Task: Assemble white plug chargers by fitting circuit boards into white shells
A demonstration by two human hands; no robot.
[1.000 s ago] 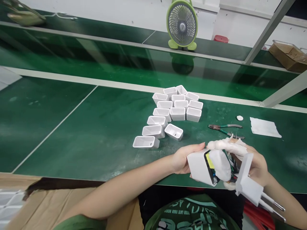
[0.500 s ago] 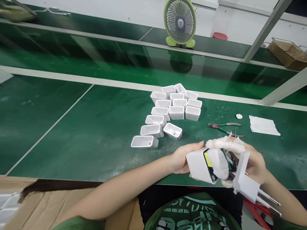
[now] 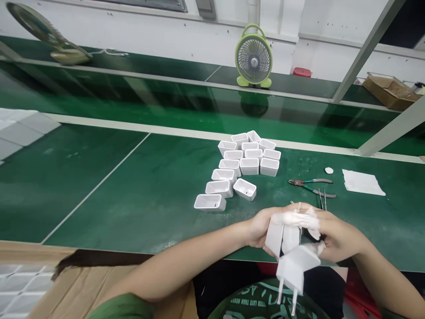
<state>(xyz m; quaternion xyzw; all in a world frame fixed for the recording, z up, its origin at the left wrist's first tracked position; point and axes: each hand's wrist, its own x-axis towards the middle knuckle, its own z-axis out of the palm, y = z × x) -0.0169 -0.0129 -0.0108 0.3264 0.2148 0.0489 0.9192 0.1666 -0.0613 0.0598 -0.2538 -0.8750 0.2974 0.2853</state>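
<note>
My left hand (image 3: 259,227) is closed around the white housing of a power adapter (image 3: 274,235) at the table's front edge. A white block shows inside its open end. My right hand (image 3: 341,235), its fingertips wrapped in white coverings, is closed at the adapter's open side; its fingers partly hide the inside. Below both hands hangs the adapter's white plug cover (image 3: 294,268), its two metal pins pointing down. Two thin metal prongs (image 3: 322,199), resembling tweezer tips, stick out beyond my right hand; their other end is hidden.
Several white adapter cases (image 3: 229,165) stand open side up on the green table (image 3: 133,186). Cutting pliers (image 3: 312,182), a small white lump (image 3: 328,170) and a white sheet (image 3: 363,182) lie at the right. A green fan (image 3: 254,62) stands on the back shelf.
Both hands have drawn closer together. The plug cover has swung left and now points down in front of the housing. The camera view has tilted upward.
</note>
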